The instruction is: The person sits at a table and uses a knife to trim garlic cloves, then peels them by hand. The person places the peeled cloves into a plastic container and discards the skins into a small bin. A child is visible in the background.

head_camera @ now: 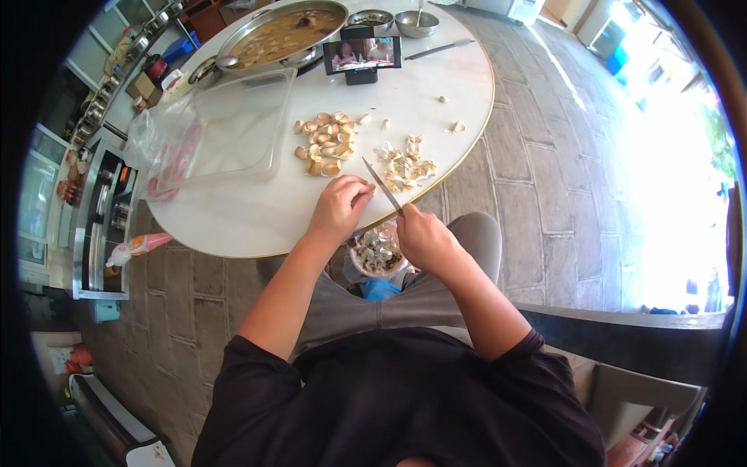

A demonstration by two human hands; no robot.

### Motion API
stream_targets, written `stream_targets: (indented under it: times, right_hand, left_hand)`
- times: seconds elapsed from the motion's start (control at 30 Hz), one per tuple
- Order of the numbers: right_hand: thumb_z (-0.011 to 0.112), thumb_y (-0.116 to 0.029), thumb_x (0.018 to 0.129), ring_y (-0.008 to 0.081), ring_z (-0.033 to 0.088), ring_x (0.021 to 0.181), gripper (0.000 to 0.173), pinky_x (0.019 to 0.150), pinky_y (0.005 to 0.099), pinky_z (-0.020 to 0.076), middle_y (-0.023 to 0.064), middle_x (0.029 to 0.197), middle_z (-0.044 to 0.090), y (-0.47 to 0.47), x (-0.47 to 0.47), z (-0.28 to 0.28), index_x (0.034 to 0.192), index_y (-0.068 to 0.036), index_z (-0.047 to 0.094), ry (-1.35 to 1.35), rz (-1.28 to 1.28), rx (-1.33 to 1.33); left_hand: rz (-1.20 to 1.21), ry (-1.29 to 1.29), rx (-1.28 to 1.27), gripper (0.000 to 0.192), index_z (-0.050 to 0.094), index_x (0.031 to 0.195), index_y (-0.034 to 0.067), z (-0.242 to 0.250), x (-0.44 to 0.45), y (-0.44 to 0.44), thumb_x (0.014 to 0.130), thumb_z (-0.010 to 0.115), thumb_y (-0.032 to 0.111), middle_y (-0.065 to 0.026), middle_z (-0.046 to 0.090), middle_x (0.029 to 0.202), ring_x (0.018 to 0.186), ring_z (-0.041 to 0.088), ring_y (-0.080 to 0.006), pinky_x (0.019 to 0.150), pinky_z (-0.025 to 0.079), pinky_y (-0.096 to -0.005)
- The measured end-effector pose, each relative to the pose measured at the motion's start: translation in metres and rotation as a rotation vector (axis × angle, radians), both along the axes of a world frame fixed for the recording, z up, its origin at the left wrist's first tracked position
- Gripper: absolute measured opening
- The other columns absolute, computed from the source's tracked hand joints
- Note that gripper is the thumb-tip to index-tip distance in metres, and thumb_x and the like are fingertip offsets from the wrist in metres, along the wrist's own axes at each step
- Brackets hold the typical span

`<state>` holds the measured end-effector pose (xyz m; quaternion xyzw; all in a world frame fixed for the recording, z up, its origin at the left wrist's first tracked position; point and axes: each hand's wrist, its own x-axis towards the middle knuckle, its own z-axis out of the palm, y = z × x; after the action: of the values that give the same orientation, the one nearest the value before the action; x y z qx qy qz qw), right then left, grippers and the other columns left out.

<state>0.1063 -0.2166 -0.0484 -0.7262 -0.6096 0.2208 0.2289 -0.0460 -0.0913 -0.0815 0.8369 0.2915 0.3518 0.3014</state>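
In my right hand [427,238] is a knife [382,185], its narrow blade pointing up and left over the table edge. My left hand [343,204] pinches a small garlic clove [372,187] between thumb and fingers, just left of the blade. Beyond my left hand lies a pile of unpeeled garlic cloves [327,142]. To the right of the knife tip are pale garlic skins and pieces [407,166], heaped near the table's rim. Below my hands, between my knees, a bin [378,251] holds papery peelings.
The round white table [233,225] carries a clear plastic tub [233,131] at left. Farther back are a large metal pan of brown broth [274,38], metal bowls [417,24], a propped phone [363,55] and chopsticks [437,49]. Stray cloves [458,126] lie at right.
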Motion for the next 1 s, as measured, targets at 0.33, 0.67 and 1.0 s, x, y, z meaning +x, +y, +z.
stream_targets:
  times: [0.33, 0.67, 1.0]
  right_hand:
    - [0.051, -0.013, 0.09, 0.0441, 0.065, 0.073, 0.019, 0.068, 0.0506, 0.0522, 0.0275, 0.076, 0.062, 0.002, 0.002, 0.007, 0.084, 0.005, 0.055, -0.079, 0.102, -0.061]
    - [0.043, -0.02, 0.094, 0.0473, 0.061, 0.084, 0.03, 0.079, 0.0524, 0.0477, 0.0305, 0.083, 0.062, 0.0, 0.009, 0.015, 0.085, 0.005, 0.057, 0.035, 0.025, -0.264]
    - [0.044, -0.019, 0.094, 0.0478, 0.061, 0.081, 0.028, 0.077, 0.0535, 0.0479, 0.0294, 0.082, 0.062, 0.005, 0.004, 0.005, 0.084, 0.004, 0.057, 0.015, 0.055, -0.212]
  left_hand:
    - [-0.053, 0.023, -0.017, 0.009, 0.07, 0.091, 0.001, 0.001, -0.001, 0.005, 0.083, 0.067, 0.005, -0.012, 0.067, 0.092, 0.086, 0.063, -0.0304, 0.076, 0.051, -0.0375]
    - [-0.139, 0.015, -0.008, 0.01, 0.07, 0.09, 0.001, -0.001, -0.004, 0.015, 0.081, 0.07, 0.002, -0.0108, 0.067, 0.092, 0.083, 0.065, -0.0259, 0.072, 0.052, -0.0329]
    - [-0.154, 0.021, -0.013, 0.01, 0.07, 0.091, 0.001, 0.001, -0.004, 0.014, 0.081, 0.07, 0.002, -0.0108, 0.067, 0.091, 0.082, 0.065, -0.0261, 0.072, 0.052, -0.0328]
